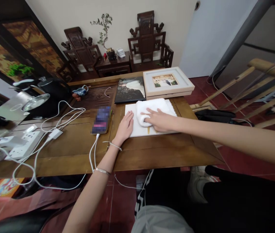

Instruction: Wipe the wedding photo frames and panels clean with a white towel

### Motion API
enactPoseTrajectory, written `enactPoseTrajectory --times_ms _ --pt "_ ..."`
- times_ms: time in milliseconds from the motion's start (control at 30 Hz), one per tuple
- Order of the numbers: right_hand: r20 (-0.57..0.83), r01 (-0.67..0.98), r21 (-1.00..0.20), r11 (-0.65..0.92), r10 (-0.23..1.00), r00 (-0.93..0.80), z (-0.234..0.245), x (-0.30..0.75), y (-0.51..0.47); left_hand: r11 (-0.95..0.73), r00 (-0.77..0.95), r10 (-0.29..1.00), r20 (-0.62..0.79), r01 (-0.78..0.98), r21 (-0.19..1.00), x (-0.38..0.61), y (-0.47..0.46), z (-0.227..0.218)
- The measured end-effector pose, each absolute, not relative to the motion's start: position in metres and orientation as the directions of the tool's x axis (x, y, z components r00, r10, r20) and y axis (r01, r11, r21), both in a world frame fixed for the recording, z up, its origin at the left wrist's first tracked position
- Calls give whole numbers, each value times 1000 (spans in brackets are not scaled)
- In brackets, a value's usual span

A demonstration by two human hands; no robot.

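A flat white panel (137, 132) with small gold-coloured marks lies on the wooden table. On its left edge rests my left hand (125, 125), flat with the fingers stretched out and holding nothing. A folded white towel (155, 105) lies over the panel and hides much of it. My right hand (161, 120) presses down on the towel, gripping its near side with some fingers bent and others spread on top. Just behind are a dark framed wedding photo (130, 90) and a thick pale frame (187, 86) with a smaller picture in it.
Left of the panel a phone (101, 119) lies with a charging cable plugged in. White cables tangle around a power strip (25, 145). A black kettle (52, 89) and a glass lid (35, 102) stand far left. The wooden table (166, 152) ends close to my body.
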State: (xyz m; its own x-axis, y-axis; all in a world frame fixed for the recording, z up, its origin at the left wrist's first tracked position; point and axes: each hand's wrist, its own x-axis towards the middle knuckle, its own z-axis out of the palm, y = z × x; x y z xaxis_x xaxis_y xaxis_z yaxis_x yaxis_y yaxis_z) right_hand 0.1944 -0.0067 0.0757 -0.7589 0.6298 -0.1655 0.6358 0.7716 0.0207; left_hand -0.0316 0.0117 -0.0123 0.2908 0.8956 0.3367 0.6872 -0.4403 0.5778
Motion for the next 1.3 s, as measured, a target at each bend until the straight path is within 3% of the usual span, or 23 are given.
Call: enactPoseTrajectory --times_ms 167,467,600,733,1000,1300 --pt "-176 672 -6 741 660 -730 80 194 30 -449 297 891 343 690 568 -32 11 -12" --pt "-101 682 128 720 694 -713 55 184 -29 -458 303 886 352 693 557 -31 11 -14" --pt "-75 645 128 754 655 -751 57 184 -72 -459 298 885 359 696 553 -31 11 -13" --pt "-139 605 119 787 616 -775 65 187 -98 -467 305 880 364 696 545 -32 11 -13" --pt "-144 525 129 841 540 -829 71 192 -82 -479 313 874 372 682 552 -33 13 -14" --pt "-165 699 130 703 710 -684 78 166 -5 -430 264 901 345 652 624 -31 9 -10"
